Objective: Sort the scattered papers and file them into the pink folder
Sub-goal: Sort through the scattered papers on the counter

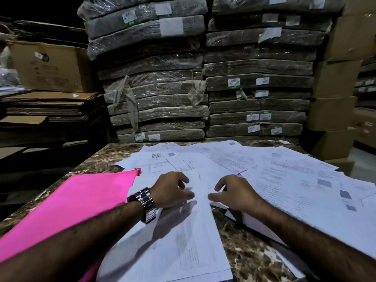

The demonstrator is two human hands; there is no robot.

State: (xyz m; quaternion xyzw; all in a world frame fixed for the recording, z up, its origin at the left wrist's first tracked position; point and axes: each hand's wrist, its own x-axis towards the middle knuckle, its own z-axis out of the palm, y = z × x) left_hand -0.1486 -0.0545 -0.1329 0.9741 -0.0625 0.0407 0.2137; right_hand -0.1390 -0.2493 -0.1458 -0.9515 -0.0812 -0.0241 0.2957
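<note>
Both hands hover close together over the middle of the spread, the left hand (173,190) and the right hand (236,195) each with fingers loosely curled and thumbs pointing toward one another, neither one gripping anything; whether the fingertips actually touch the sheet below cannot be told. Behind the table rise two tall stacks of dark bundles (258,82) wrapped in clear plastic, many with small white labels. Brown cardboard boxes (341,78) are piled to the right of them, and to the left an open cardboard box (48,66) sits on a heap of flattened cardboard (46,106). The table (244,247) has a brown marbled top. Scattered papers (295,180), white printed sheets lying at different angles and overlapping, cover most of its far and right parts. The pink folder (67,202) lies flat on the left side of the table, partly under the left forearm, its far right corner resting over the edge of the papers. One long sheet (183,251) runs from under the hands toward the near edge. A metal wristwatch (145,202) with a dark face is on the left wrist.
</note>
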